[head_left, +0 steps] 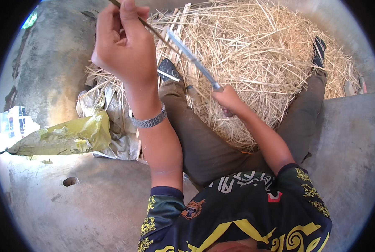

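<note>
My left hand (126,46), raised at the upper left with a metal watch on its wrist, is closed around a thin brown strip (153,31), which looks like bamboo or cane. The strip slants down to the right from my fingers, and its far end is hard to make out against the straw. In my right hand (229,101), near the middle, I grip the handle of a long knife (196,62). Its narrow blade points up and left, with the tip close to the strip; whether they touch I cannot tell.
A large heap of pale straw-like shavings (246,46) spreads between and beyond my outstretched legs (212,151). To the left lie a yellow plastic sack (69,134) and a crumpled grey sheet (118,109). The concrete floor (95,201) has a small round hole (70,181).
</note>
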A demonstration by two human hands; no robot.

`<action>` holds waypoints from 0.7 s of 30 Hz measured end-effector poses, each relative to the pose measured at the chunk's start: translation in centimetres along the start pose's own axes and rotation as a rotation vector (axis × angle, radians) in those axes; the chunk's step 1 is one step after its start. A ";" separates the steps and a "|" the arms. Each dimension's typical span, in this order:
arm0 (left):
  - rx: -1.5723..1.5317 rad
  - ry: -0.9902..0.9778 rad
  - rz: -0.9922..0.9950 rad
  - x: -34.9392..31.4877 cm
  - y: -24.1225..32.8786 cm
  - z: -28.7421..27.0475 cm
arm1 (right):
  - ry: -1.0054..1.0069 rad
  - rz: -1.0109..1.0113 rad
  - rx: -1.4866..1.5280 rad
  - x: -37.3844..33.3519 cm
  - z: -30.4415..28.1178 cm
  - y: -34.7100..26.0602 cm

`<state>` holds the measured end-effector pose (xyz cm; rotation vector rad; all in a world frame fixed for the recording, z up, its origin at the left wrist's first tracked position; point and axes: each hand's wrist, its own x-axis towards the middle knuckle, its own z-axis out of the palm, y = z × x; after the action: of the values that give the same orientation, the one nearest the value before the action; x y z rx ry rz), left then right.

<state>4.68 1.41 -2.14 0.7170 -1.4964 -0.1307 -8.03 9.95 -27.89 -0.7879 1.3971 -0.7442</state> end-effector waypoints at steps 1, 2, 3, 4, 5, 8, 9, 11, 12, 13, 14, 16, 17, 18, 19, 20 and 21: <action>0.032 0.009 -0.013 -0.2 0.2 -0.2 | 0.073 -0.028 -0.123 -0.6 0.4 0.0; 0.009 0.043 -0.018 -0.1 0.4 -0.3 | 0.147 -0.057 -0.246 -1.0 0.7 -0.1; -0.014 0.076 -0.023 0.1 0.7 -0.3 | 0.151 -0.072 -0.153 -0.9 0.6 -0.6; -0.034 0.103 -0.034 0.0 1.0 -0.5 | 0.153 -0.115 -0.145 -1.8 0.7 -1.8; -0.063 0.112 -0.062 -0.1 1.1 -0.5 | 0.157 -0.160 -0.134 -2.9 0.7 -3.4; 0.066 0.101 -0.029 -0.7 1.5 -0.5 | 0.128 -0.387 -0.112 -5.0 1.3 -5.5; 0.012 0.103 -0.013 -0.7 1.2 -0.3 | 0.107 -0.443 -0.076 -4.4 1.4 -5.3; -0.097 0.107 0.027 -0.4 0.8 0.3 | 0.090 -0.450 -0.086 -3.8 1.5 -4.2; -0.058 0.096 0.023 -0.4 0.4 0.0 | 0.082 -0.276 -0.045 -3.0 1.4 -2.5; -0.025 0.089 0.030 -0.2 -0.2 -0.5 | 0.077 -0.113 -0.006 -1.6 1.2 -0.4; 0.001 0.087 0.037 0.0 -0.6 -0.4 | 0.079 0.045 0.031 -0.2 0.4 1.5; -0.065 0.097 -0.037 -0.3 0.5 -0.3 | 0.229 0.091 -0.093 0.7 -0.4 4.2; -0.053 0.101 -0.011 -0.4 0.8 -0.1 | 0.211 0.084 -0.042 1.1 -0.5 4.2; -0.040 0.105 0.015 -0.3 1.0 0.3 | 0.191 0.077 0.010 1.5 -0.7 4.2; -0.059 0.116 0.011 -0.6 1.3 0.4 | 0.158 0.089 0.053 1.1 -0.6 4.2; -0.046 0.115 0.015 -0.8 1.1 0.3 | 0.140 0.057 0.028 -0.2 -0.5 2.7; -0.031 0.114 0.021 -0.7 0.7 0.1 | 0.119 0.023 0.004 -2.1 -0.3 -0.7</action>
<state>4.31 2.25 -2.38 0.6726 -1.3896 -0.0948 -8.45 11.29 -26.15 -0.7323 1.5084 -0.7863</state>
